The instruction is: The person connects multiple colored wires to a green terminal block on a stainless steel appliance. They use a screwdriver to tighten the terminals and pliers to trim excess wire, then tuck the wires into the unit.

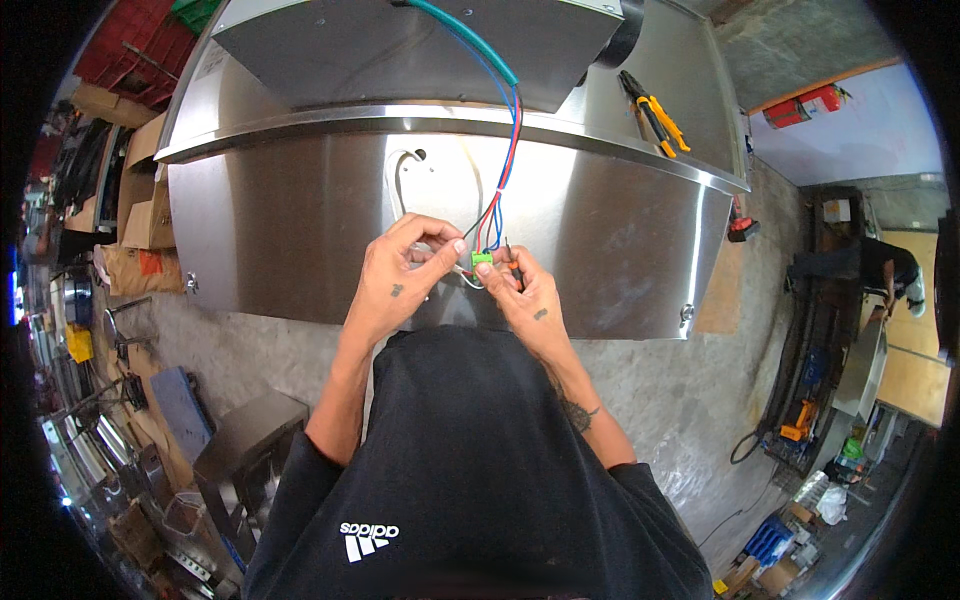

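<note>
A small green terminal block (482,259) is held between the thumb and fingers of my right hand (530,305). Thin red, black and blue wires (516,140) come down to it from a teal sleeve (475,42). Also in my right hand is a slim tool (515,270) with an orange part and a dark thin shaft pointing up, which looks like a small screwdriver. My left hand (395,275) is closed, thumb and forefinger pinched on the black wire just left of the block. A short white wire (468,281) curves below the block, partly hidden by the fingers.
Before me stands a stainless steel panel (290,220) with a ledge and a small hole (420,155). A dark metal box (400,60) sits above. Yellow-handled pliers (655,115) lie at upper right. Cardboard boxes (148,200) stand left; another person (885,270) is far right.
</note>
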A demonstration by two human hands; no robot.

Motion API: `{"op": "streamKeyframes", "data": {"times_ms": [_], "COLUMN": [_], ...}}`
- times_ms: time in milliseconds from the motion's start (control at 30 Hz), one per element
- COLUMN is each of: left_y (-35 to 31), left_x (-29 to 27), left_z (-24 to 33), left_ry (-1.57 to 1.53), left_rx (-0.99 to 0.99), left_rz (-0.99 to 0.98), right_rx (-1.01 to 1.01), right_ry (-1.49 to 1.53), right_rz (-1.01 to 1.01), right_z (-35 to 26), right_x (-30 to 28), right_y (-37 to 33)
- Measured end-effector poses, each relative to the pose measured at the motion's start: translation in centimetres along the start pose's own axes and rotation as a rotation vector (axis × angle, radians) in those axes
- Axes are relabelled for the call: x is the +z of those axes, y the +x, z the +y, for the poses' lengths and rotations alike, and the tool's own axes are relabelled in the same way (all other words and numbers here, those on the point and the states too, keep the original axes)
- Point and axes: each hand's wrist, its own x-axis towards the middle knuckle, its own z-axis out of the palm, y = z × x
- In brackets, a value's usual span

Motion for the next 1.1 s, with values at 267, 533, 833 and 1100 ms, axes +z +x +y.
{"op": "streamKeyframes", "data": {"times_ms": [267,533,833,1100], "left_y": [0.1,0.3,0.4,0.3], "left_x": [0.2,0.4,0.6,0.6], "left_z": [-1.1,-0.8,-0.9,-0.6], "left_ry": [-0.225,-0.328,-0.297,-0.167], "left_rx": [-0.012,-0.011,-0.021,0.07], "left_rz": [0.025,0.054,0.032,0.027], "right_rx": [0.035,-0.024,0.002,0.037], "right_ry": [-0.101,-0.117,-0.084,-0.106], "right_rz": [0.004,0.022,0.019,0.027], "right_z": [-1.4,-0.9,-1.0,-1.6], "right_x": [0.1,0.2,0.3,0.3], "right_y": [-0.4,-0.3,-0.4,-0.5]}}
